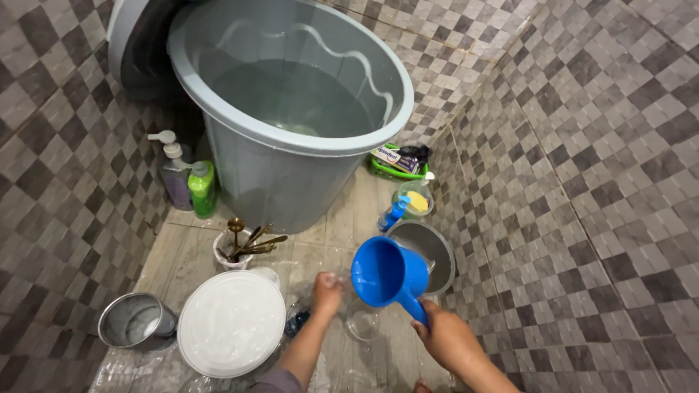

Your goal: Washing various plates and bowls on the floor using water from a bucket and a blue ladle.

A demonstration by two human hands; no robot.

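The right hand (445, 336) is gripping the handle of a blue scoop (388, 275), fingers clenched around it, and holding it tilted over a clear glass (362, 320) standing on the wet floor (342, 233). The left hand (327, 292) is reaching down just left of the scoop, touching something small; whether it is grasping it is unclear. A white lid (231, 322) is lying to the left, beside a steel bowl (133, 319). A grey water barrel (291, 109) is standing behind, with 2 bottles (191, 182) beside it.
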